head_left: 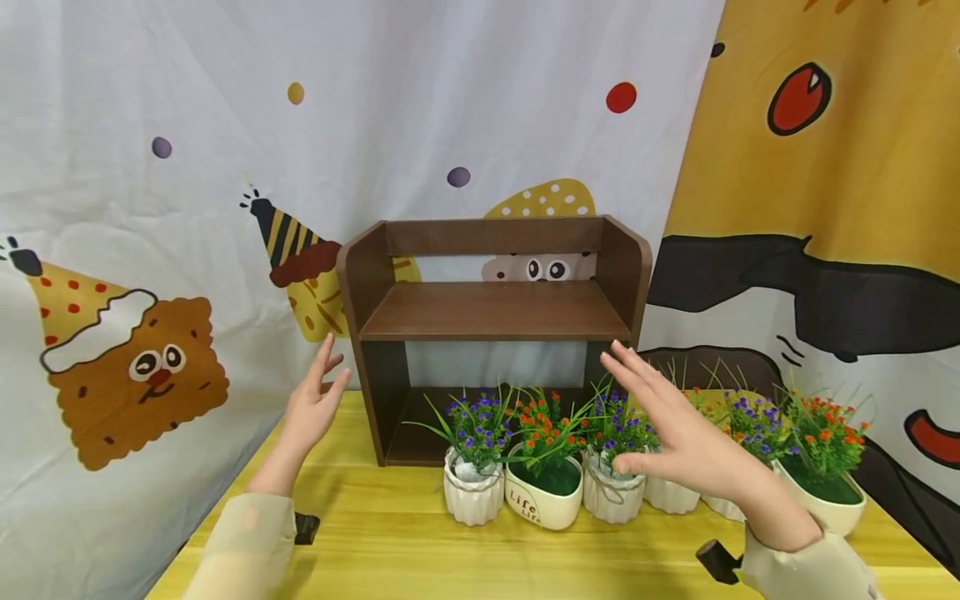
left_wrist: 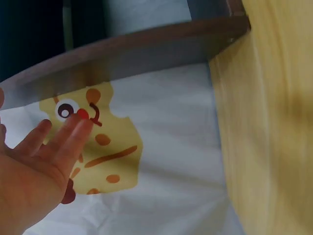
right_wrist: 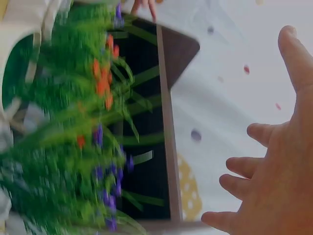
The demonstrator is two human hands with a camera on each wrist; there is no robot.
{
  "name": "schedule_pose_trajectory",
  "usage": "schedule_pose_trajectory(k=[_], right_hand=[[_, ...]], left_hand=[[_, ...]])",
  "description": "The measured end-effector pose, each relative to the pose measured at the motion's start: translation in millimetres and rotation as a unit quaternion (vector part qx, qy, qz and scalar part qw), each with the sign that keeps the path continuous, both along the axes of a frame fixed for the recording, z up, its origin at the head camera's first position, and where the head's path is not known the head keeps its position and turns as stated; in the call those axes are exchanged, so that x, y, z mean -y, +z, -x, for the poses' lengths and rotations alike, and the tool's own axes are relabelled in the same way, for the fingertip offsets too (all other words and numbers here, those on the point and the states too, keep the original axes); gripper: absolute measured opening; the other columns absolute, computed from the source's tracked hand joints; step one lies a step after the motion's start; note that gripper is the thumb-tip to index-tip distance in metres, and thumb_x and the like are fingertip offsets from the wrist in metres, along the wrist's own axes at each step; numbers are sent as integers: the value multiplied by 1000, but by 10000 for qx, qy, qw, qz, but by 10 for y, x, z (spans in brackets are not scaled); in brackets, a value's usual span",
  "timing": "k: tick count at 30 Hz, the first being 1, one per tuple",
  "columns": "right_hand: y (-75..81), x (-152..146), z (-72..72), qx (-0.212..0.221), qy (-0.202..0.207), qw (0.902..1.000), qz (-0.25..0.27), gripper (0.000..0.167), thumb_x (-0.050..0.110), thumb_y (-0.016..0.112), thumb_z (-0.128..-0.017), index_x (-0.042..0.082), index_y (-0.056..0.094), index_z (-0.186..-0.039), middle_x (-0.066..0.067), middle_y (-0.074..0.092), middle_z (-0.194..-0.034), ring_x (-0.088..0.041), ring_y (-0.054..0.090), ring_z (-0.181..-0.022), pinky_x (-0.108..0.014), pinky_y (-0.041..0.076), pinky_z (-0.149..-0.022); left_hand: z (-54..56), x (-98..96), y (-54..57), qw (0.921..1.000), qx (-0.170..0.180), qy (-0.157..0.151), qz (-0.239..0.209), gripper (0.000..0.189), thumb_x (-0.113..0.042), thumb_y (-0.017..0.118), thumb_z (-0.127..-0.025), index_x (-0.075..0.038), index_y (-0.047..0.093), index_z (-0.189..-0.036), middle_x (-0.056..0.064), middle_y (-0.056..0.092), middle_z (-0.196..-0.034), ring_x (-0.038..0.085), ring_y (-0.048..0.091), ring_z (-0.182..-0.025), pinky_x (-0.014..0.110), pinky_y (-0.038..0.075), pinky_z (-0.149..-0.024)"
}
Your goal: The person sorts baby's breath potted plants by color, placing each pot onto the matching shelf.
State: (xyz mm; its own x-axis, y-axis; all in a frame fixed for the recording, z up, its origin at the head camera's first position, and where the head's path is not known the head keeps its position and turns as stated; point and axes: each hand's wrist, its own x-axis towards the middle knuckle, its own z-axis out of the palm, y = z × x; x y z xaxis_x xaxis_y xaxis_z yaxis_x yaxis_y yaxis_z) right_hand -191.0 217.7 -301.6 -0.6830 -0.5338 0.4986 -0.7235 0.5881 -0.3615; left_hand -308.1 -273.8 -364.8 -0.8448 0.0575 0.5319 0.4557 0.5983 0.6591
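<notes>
A brown two-tier shelf [head_left: 495,310] stands on the wooden table, with both tiers bare. My left hand [head_left: 313,404] is raised to the left of the shelf, fingers extended and holding nothing. On the other side my right hand [head_left: 686,437] hovers with fingers spread, in front of the potted flowers and partly hiding them. Nearest the shelf front are a purple-flowered pot [head_left: 474,492], a cream pot [head_left: 551,504] with orange flowers and lettering, and another purple-flowered pot [head_left: 611,496]. In the right wrist view the plants [right_wrist: 73,122] are blurred beside that hand.
More white pots stand to the right, ending with an orange-flowered oval pot [head_left: 832,500] near the table's right side. Behind everything hangs a printed cloth [head_left: 525,108] with cartoon figures. The yellowish wooden table [head_left: 420,550] extends in front of the pots.
</notes>
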Motion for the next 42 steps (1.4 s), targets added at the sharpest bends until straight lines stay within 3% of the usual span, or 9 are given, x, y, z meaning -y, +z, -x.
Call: schedule_pose_trajectory(k=[4,7,10,14,19,23,32,38,42], right_hand=[[-74,183,-113,-110,316,9993,-144,107,53,77,-75,20,17,-157,-4,8,-162,-26,11,-146,-64,27,-103],[-126,329,-180,-278,619,9975,-182,104,64,68,-77,18,19,-156,-6,11,-162,-26,16,-145,-47,25,-111],[-173,467,-226,-427,917,9945,-267,102,70,60,-78,15,21,-156,-7,13,-161,-27,19,-145,-41,26,-112],[-257,625,-278,-428,1257,9901,-464,101,68,61,-79,13,23,-155,-7,15,-161,-25,22,-144,-51,37,-104],[-413,770,-312,-352,1523,9846,-784,100,63,67,-78,15,24,-155,-7,17,-161,-23,27,-142,-51,41,-101],[-519,856,-315,-253,1671,9808,-973,96,61,65,-83,16,22,-156,-6,16,-161,-23,29,-141,-50,43,-100],[-937,1001,-332,895,2269,9641,-1052,79,49,57,-95,21,17,-157,1,21,-159,-21,27,-142,-43,38,-107],[-1165,994,-260,868,2198,9679,-852,80,46,60,-94,16,20,-156,-4,26,-158,-24,32,-140,-42,38,-107],[-1282,981,-199,1652,2023,9645,-384,84,40,68,-91,18,20,-156,-9,26,-157,-27,29,-141,-44,34,-109]], left_hand=[[-31,-85,-108,9991,-358,209,-133,70,-26,58,-99,-37,17,-156,21,51,-138,44,64,-98,58,52,-82],[-50,-146,-178,9972,-649,363,-57,74,-21,63,-96,-32,20,-156,21,56,-133,41,66,-93,55,54,-76],[-46,-189,-235,9955,-843,441,17,76,-19,66,-94,-33,22,-155,20,59,-130,40,68,-90,53,55,-73],[-43,-216,-284,9945,-908,517,33,77,-18,67,-93,-35,23,-155,19,60,-128,40,68,-89,53,56,-72],[-25,-246,-362,9941,-842,675,-72,76,-17,68,-93,-32,26,-154,22,62,-123,40,68,-87,53,56,-71],[20,-282,-430,9937,-886,654,-215,75,-16,69,-92,-27,29,-154,27,62,-119,42,68,-85,55,55,-72],[80,-347,-503,9882,-1434,513,-156,84,-5,73,-86,-22,28,-154,29,62,-116,42,68,-83,55,56,-65],[103,-363,-530,9898,-1335,489,5,86,-2,73,-86,-23,26,-155,31,60,-118,43,67,-85,56,56,-66],[112,-349,-544,9917,-1174,523,82,87,-2,71,-87,-25,23,-156,32,59,-118,44,67,-86,55,56,-68]])
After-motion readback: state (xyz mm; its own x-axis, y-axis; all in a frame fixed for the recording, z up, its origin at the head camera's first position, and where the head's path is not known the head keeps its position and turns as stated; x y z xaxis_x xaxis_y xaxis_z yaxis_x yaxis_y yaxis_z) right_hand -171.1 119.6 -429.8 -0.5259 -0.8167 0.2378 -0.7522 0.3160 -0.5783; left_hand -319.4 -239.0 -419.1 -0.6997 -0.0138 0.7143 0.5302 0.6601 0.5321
